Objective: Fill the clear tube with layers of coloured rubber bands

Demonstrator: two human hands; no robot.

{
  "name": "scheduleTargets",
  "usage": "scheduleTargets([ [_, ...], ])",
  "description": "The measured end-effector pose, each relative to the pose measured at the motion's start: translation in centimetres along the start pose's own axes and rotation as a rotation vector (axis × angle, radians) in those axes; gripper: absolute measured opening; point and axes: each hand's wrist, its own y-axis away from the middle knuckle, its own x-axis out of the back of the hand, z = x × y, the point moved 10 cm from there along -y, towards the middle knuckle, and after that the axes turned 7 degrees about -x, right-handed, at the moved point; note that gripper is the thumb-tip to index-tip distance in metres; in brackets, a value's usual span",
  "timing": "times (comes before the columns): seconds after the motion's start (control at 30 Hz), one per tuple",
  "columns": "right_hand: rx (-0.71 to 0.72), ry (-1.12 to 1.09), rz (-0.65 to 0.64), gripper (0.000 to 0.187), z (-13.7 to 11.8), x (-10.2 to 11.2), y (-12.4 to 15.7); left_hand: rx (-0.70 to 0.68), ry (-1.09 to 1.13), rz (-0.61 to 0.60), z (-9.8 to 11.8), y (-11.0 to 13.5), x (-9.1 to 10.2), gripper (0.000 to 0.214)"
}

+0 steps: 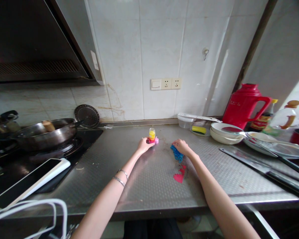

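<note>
My left hand (144, 145) is closed around the base of a small clear bottle with yellow contents (152, 133), which stands on a pink and red base (154, 140) on the steel counter (149, 186). My right hand (181, 146) is closed on a blue scrubbing cloth (176, 153) pressed to the counter. Just in front of it lies a red-pink smear (179, 174). Two thin bangles sit on my left wrist.
A wok (46, 131) and a round lid (86, 116) are on the stove at the left. A white tablet (31, 181) and white cables lie at the near left. Bowls and plates (226, 132), a red thermos jug (243, 105), bottles and a long knife (264, 171) fill the right.
</note>
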Motion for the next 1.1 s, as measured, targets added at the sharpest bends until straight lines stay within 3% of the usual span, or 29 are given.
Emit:
scheduleTargets([
  [0.13,-0.015,0.013,0.026,0.028,0.0,0.2,0.1,-0.132,-0.060,-0.055,1.7,0.2,-1.2,0.037],
  [0.3,0.027,-0.021,-0.008,0.025,0.1,0.5,0.1,-0.164,-0.107,-0.086,2.9,0.6,-3.0,0.037],
  [0.5,0.100,-0.093,-0.092,0.028,-0.6,0.4,0.4,-0.115,-0.105,-0.086,2.5,0.5,-3.8,0.040],
  [0.7,0.119,-0.095,-0.078,0.023,-1.0,0.5,0.5,-0.123,-0.055,-0.103,1.9,0.5,-4.2,0.041],
  [0.97,0.101,-0.110,-0.055,0.016,-1.0,0.9,0.6,-0.245,-0.019,-0.135,3.6,0.7,-2.5,0.043],
  [1.1,0.109,-0.106,-0.008,0.014,-1.2,1.5,0.8,-0.202,0.008,-0.036,2.0,-0.4,0.0,0.039],
])
